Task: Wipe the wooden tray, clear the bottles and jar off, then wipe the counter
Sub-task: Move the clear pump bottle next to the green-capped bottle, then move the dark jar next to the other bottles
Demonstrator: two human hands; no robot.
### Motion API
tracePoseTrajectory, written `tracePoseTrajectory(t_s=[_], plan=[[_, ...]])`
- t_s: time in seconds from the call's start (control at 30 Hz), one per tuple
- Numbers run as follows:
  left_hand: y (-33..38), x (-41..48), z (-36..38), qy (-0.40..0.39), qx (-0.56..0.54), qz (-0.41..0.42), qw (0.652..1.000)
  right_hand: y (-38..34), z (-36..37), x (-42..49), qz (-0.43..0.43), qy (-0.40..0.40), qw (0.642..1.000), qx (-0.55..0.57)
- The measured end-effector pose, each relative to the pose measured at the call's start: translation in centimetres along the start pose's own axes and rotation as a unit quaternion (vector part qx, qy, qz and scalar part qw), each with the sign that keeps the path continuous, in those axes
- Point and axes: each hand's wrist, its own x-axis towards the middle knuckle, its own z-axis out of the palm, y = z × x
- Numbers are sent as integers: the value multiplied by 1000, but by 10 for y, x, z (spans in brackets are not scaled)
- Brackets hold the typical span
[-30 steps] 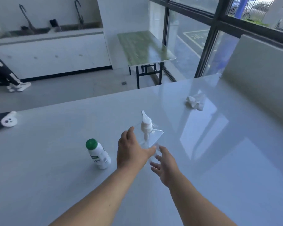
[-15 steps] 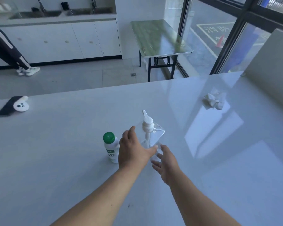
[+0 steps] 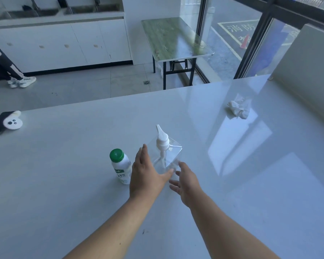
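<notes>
Both hands, left (image 3: 148, 174) and right (image 3: 187, 184), are flanking the upright clear square plastic pump bottle (image 3: 166, 154), grips released, fingers spread.

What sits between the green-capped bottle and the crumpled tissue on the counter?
In the head view, the clear pump bottle stands between the green-capped bottle and the crumpled tissue, flanked by both open hands. Beyond it, the counter is bare up to the tissue.

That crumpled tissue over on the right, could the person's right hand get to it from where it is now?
Probably yes. The right hand is open beside the clear pump bottle, holding nothing, and the counter between it and the crumpled tissue looks bare. It lies farther back and to the right, so the arm would need to stretch.
</notes>
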Motion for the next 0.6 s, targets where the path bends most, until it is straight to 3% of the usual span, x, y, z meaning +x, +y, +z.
tracePoseTrajectory(t_s=[0.2,0.3,0.37,0.47,0.6], plan=[[-15,-42,11,70,-39,-83,993,-7,-30,-21,-75,11,994,-84],[-12,-66,29,-50,-25,-120,991,-2,-74,-35,-167,74,953,-241],[3,-76,48,-142,-10,-83,986,2,-117,-47,-226,115,899,-357],[41,-84,77,-196,55,19,979,7,-190,-69,-260,162,823,-479],[128,-104,123,-250,137,153,946,20,-310,-112,-251,245,771,-532]])
